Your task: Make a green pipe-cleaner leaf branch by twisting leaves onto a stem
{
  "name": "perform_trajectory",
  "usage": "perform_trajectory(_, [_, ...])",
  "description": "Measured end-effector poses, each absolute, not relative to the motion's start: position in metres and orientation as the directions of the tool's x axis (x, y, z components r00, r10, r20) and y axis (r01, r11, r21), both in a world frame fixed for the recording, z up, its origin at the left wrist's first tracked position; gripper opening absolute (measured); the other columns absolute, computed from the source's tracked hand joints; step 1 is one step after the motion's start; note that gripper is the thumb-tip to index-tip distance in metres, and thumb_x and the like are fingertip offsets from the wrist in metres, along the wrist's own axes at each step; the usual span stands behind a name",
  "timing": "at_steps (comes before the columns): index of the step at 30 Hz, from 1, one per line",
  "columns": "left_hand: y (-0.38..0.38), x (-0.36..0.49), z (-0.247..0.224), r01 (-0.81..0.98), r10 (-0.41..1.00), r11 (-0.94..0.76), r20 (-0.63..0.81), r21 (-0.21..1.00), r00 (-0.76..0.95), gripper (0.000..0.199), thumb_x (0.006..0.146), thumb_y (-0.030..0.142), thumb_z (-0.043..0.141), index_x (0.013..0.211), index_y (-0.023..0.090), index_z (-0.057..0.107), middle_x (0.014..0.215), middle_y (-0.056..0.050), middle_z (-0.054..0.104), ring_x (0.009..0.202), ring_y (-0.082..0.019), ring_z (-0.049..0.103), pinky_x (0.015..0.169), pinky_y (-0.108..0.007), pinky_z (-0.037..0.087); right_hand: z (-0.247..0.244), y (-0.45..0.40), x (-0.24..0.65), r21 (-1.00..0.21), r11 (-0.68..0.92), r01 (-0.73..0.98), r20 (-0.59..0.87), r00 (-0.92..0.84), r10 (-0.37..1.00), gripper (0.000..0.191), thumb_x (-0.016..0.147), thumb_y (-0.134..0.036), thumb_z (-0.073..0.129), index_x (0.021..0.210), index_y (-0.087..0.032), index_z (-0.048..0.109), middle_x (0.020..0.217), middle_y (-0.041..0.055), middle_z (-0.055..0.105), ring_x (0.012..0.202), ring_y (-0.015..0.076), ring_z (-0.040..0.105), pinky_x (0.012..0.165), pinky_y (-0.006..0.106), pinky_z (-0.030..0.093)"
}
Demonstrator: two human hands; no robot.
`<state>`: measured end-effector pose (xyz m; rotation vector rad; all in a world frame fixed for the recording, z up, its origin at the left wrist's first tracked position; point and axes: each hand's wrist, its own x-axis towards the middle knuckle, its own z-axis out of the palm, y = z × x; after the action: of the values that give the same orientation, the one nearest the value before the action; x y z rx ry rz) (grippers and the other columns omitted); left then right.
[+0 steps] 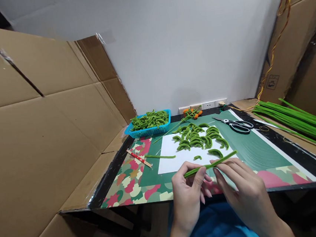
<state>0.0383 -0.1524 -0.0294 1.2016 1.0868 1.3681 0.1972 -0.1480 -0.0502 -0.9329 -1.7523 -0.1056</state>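
Observation:
A fuzzy green stem [225, 157] is held between both hands above the table's front edge. My left hand [186, 194] pinches its left part between thumb and fingers. My right hand [244, 183] grips it near the middle, and the stem's right end sticks out beyond the fingers. Just behind the hands, several curved green pieces [196, 141] lie on a white sheet [166, 164]. One small piece [197, 157] lies apart from the others. A single straight green stem [160, 156] rests at the left, partly on the sheet.
At the back left stands a blue basket [148, 131] full of green pieces. Scissors [238, 125] lie at the right, near long green stems [295, 124]. An orange-and-green item [192, 113] is at the back, a red-wrapped stick [138, 158] at the left. Cardboard walls flank the table.

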Motion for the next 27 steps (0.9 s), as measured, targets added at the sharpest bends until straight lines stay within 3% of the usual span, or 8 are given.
perform_trajectory(9, [-0.1558,0.0369,-0.0315,0.006,0.985,-0.158,0.158,0.987,0.065,0.035,0.097,0.049,0.08,0.088,0.018,0.067,0.063,0.002,0.067,0.051,-0.011,0.062,0.046,-0.018,0.045,-0.0466,-0.1543,0.2004,-0.257,0.695,0.672,0.799,-0.257,0.544,0.028,0.111,-0.015,0.053,0.084,-0.021,0.061,0.069,0.0,0.06,0.06,0.0188,0.047,0.062,0.035,0.03])
perform_trajectory(20, [-0.1616,0.0311,-0.0281,0.023,0.98,-0.143,0.138,0.989,0.145,0.028,0.102,0.045,0.075,0.101,0.018,0.07,0.069,0.001,0.068,0.053,-0.01,0.062,0.049,-0.017,0.048,-0.0458,-0.1555,0.2016,-0.253,0.665,0.702,0.81,-0.222,0.543,0.021,0.109,-0.016,0.055,0.09,-0.021,0.063,0.077,0.0015,0.066,0.062,0.0191,0.053,0.063,0.034,0.032])
perform_trajectory(27, [-0.1548,0.0317,-0.026,-0.193,0.981,-0.066,0.099,0.979,0.165,0.034,0.099,0.049,0.077,0.099,0.017,0.067,0.074,-0.001,0.071,0.045,-0.008,0.061,0.038,-0.014,0.042,-0.0442,-0.1552,0.2018,-0.3,0.692,0.657,0.816,-0.2,0.543,0.016,0.109,-0.016,0.057,0.097,-0.02,0.068,0.078,0.0018,0.069,0.064,0.0186,0.06,0.063,0.033,0.036])
